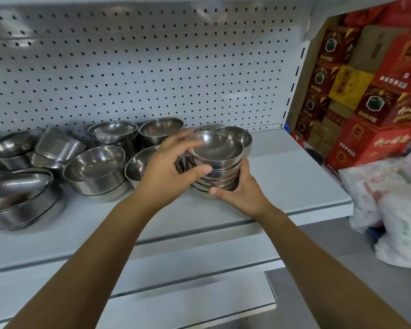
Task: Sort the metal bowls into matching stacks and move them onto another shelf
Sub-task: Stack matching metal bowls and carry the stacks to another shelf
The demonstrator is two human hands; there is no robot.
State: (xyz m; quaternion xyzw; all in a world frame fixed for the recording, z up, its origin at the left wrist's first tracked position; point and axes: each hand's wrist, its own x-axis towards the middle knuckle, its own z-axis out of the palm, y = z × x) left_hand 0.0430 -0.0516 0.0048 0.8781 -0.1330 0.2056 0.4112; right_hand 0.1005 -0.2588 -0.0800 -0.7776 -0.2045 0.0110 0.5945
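Note:
A stack of several small metal bowls (pixel 217 160) stands on the grey shelf (pixel 294 184), right of centre. My left hand (pixel 169 172) grips the stack's left side, fingers over the top bowl's rim and thumb on its wall. My right hand (pixel 240 188) holds the stack's lower right side, thumb under its front. Behind the stack sits another bowl (pixel 240 136). To the left lie loose bowls: a wide one (pixel 96 169), two at the back (pixel 113 132) (pixel 161 130), and a tilted pile of larger bowls (pixel 19 198) at far left.
A perforated white back panel (pixel 152 67) closes the shelf. Lower shelf edges (pixel 188 264) step out towards me. Red and yellow cartons (pixel 370 96) are stacked to the right, with white plastic bags (pixel 394 210) below them. The shelf's right part is bare.

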